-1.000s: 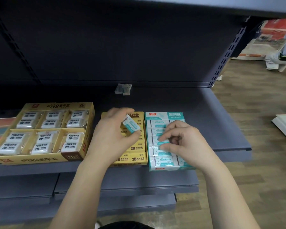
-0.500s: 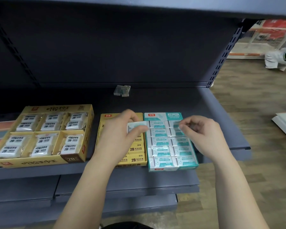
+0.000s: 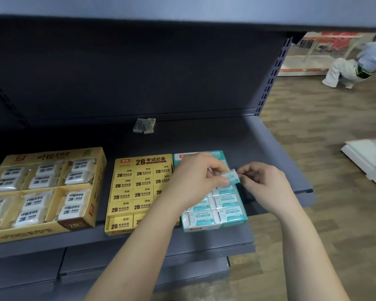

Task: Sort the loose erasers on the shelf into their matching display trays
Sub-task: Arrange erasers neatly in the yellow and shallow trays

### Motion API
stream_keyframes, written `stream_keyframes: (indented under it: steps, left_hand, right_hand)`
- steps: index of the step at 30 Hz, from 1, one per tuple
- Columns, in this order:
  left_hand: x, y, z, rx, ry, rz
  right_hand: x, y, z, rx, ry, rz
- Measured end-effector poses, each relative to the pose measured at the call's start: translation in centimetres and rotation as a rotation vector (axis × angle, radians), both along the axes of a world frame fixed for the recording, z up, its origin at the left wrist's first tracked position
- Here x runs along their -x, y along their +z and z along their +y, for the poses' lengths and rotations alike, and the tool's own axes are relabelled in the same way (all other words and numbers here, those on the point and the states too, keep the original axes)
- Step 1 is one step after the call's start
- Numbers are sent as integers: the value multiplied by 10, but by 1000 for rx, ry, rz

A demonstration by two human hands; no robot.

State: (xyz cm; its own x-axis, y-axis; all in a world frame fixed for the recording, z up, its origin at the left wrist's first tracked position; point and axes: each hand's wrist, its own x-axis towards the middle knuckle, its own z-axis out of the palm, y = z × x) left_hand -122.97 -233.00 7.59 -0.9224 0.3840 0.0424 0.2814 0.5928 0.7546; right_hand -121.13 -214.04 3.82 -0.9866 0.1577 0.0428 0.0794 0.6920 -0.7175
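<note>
Wide open at the back: bare shelf [image 3: 258, 153] runs behind all three trays to the back panel [image 3: 139, 72], broken only by the loose erasers [image 3: 144, 126] huddled against it. The upper shelf [image 3: 182, 9] caps the reach from above. A narrow bare strip separates the large yellow tray [image 3: 52, 156] from the middle yellow tray [image 3: 139, 161]; that one butts against the teal tray [image 3: 232, 222], no gap. A clear strip runs right of the teal tray. Its far end is covered by the left hand [image 3: 195, 181] and right hand [image 3: 263, 183], meeting on a teal eraser [image 3: 231, 178].

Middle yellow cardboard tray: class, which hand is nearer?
Left. The left hand overlaps the yellow tray's right side; the right hand is at the teal cardboard tray's right edge.
</note>
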Motion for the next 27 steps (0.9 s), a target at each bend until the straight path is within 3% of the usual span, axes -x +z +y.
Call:
stream_keyframes:
  steps: [8, 12, 16, 27]
  left_hand:
    - [1, -1, 5, 232, -68, -26]
    - [3, 1, 9, 352, -50, 51]
    - [1, -1, 8, 331, 20, 106]
    - [-5, -2, 4, 398, -48, 187]
  right_hand:
    - [-1, -1, 5, 29, -12, 3]
    - [0, -2, 6, 40, -5, 7]
    - [3, -4, 7, 21, -11, 9]
    - [9, -4, 0, -110, 43, 15]
